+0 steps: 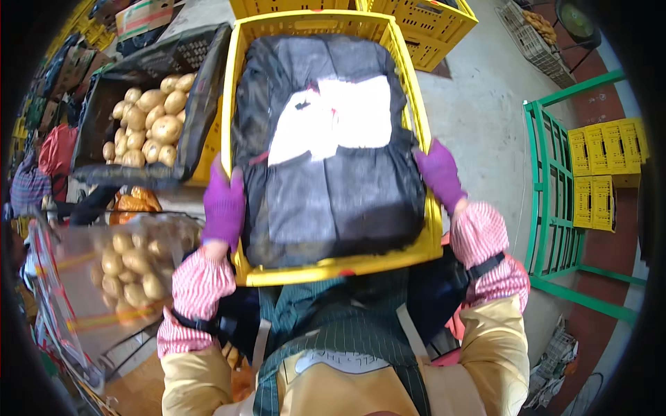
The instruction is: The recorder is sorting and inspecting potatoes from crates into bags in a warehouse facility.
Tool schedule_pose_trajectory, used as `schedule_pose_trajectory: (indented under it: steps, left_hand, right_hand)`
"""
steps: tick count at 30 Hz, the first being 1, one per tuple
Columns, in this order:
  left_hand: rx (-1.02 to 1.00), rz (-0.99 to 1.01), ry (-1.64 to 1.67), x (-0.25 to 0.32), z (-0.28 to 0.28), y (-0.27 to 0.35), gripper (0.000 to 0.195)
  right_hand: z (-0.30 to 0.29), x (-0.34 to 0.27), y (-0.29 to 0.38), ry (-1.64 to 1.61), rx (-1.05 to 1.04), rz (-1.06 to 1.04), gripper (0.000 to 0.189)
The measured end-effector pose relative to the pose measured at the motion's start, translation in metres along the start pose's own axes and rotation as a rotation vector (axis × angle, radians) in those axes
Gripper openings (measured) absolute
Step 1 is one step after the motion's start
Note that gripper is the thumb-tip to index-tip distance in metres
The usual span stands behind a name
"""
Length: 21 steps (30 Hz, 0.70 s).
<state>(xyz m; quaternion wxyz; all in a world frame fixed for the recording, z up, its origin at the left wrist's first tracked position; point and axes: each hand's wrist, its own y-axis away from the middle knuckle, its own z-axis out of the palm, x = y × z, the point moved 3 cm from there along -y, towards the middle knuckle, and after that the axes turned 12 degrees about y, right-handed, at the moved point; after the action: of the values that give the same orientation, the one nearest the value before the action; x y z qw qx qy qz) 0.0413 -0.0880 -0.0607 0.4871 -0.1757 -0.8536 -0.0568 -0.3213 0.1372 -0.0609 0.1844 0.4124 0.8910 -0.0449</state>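
A yellow plastic crate [343, 266] is in front of my body, lined with dark cloth whose flaps [374, 195] are folded over the top. White sheets [333, 117], overexposed, show between the flaps; what lies beneath is hidden. My left hand [223, 208], in a purple knit glove, grips the crate's left side wall, thumb on the inner side. On the right side wall my right hand [441, 174], gloved alike, has hold of the rim. Potatoes [151, 119] lie in a dark-lined crate [130, 177] at the upper left.
More potatoes [130, 270] sit in clear plastic at the lower left. Yellow crates [432, 39] stand beyond mine. At right are a green metal frame [541, 192] and stacked yellow crates [593, 197]. A person in a checked garment [31, 182] is at the far left.
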Motion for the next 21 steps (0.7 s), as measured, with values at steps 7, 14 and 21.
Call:
schedule_pose_trajectory:
  steps: [7,14,21]
  left_hand:
    - [-0.004,-0.028,-0.189,0.01,-0.002,-0.006,0.044]
    - [0.252,0.647,-0.208,0.048,-0.002,0.008,0.039]
    - [-0.014,0.66,-0.584,0.049,0.017,0.009,0.038]
  right_hand:
    - [0.001,-0.002,-0.012,-0.015,-0.079,0.006,0.044]
    - [-0.022,-0.036,-0.023,0.402,0.077,0.046,0.04]
    - [0.015,-0.183,-0.054,0.179,0.474,-0.657,0.032]
